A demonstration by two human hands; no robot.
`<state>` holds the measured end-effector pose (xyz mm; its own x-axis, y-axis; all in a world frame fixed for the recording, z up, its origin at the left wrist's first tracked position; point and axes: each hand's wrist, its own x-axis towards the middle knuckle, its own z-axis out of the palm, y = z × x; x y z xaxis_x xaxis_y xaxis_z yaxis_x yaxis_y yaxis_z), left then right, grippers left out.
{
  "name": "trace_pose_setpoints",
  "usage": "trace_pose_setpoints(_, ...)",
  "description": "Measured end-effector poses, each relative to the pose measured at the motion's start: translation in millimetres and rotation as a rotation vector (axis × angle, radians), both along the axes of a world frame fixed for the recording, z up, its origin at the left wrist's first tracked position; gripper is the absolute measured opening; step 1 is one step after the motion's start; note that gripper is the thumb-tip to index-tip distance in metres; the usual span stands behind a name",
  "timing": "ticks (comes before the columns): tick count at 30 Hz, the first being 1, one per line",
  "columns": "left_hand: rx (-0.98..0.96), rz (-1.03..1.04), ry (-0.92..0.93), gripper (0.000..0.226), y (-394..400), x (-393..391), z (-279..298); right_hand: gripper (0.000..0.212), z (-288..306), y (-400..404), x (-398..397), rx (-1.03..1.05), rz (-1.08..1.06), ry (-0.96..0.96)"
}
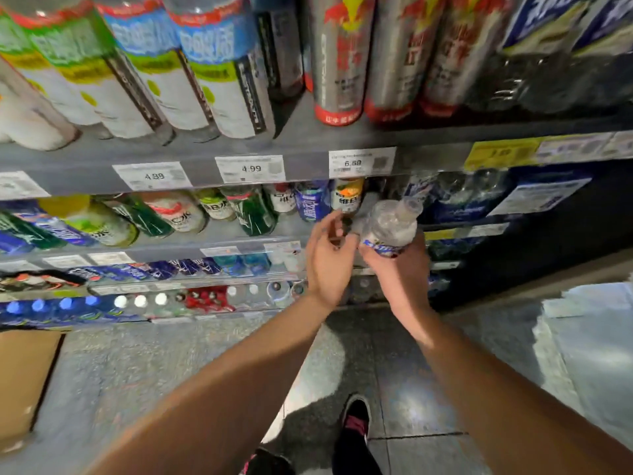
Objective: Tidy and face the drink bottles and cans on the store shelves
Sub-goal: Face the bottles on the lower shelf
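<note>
In front of the second shelf from the top, just below the 6.69 price tag, the person's right hand grips a clear bottle with a blue-and-white label — the fingers are curled round its lower part, and the bottle tilts with its cap toward the shelf and to the right. The bottle is off the shelf board, held in the air at the front edge of the row. The left hand is raised just beside it, palm toward the bottle, fingers loosely bent and holding nothing; its fingertips are close to the bottle's side, though whether they touch it cannot be told.

Behind the hands stand an orange-labelled can and a blue can, with green bottles and white-labelled drinks farther left on the same shelf. On the top shelf — seen from below — stand tall white bottles with green and blue bands on the left, silver-and-red cans in the middle, and dark bottles on the right. Two tags marked 4.99 sit on its front rail, and a yellow tag is to the right.

Lower shelves hold rows of blue and red bottles seen by their caps. A cardboard box rests on the grey floor at the left, and a black shoe with pink trim shows between the forearms.
</note>
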<state>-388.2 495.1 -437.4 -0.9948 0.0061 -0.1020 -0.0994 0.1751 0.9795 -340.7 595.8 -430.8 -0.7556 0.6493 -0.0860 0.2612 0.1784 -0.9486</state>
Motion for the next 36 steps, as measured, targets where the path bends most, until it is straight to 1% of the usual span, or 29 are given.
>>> trace_pose_setpoints(2, -0.015, 0.073, -0.01, 0.053, 11, -14, -5, 0.053, -5, 9, -7, 0.02, -0.012, 0.047)
trace_pose_setpoints(5, -0.032, 0.041, -0.033, 0.06, 17, -27, -11, 0.06, -13, 22, -21, 0.027, -0.046, 0.086)
trace_pose_setpoints(7, -0.049, 0.058, -0.007, 0.063, 21, -35, -15, 0.063, -19, 30, -29, 0.037, -0.037, 0.084)
trace_pose_setpoints(10, -0.082, 0.158, 0.003, 0.071, 30, -47, -21, 0.078, -26, 37, -42, 0.116, 0.0, 0.102)
trace_pose_setpoints(14, -0.098, 0.253, 0.013, 0.068, 36, -55, -27, 0.085, -22, 41, -59, 0.291, 0.065, 0.052)
trace_pose_setpoints(16, -0.109, 0.27, 0.029, 0.068, 37, -56, -31, 0.082, -18, 43, -68, 0.327, 0.061, 0.067)
trace_pose_setpoints(19, -0.135, 0.298, 0.053, 0.066, 40, -57, -35, 0.07, -23, 46, -80, 0.461, 0.021, 0.081)
trace_pose_setpoints(23, -0.18, 0.355, 0.08, 0.066, 46, -58, -36, 0.081, -34, 49, -79, 0.456, 0.069, 0.018)
trace_pose_setpoints(27, -0.186, 0.38, 0.083, 0.07, 54, -57, -37, 0.078, -39, 46, -77, 0.441, 0.025, 0.036)
trace_pose_setpoints(30, -0.169, 0.386, 0.099, 0.075, 63, -54, -35, 0.081, -42, 47, -80, 0.518, -0.005, 0.037)
trace_pose_setpoints(34, -0.169, 0.42, 0.072, 0.073, 73, -57, -33, 0.083, -46, 52, -81, 0.528, -0.003, 0.019)
trace_pose_setpoints(36, -0.197, 0.426, 0.054, 0.066, 76, -62, -33, 0.083, -52, 53, -83, 0.559, -0.001, 0.016)
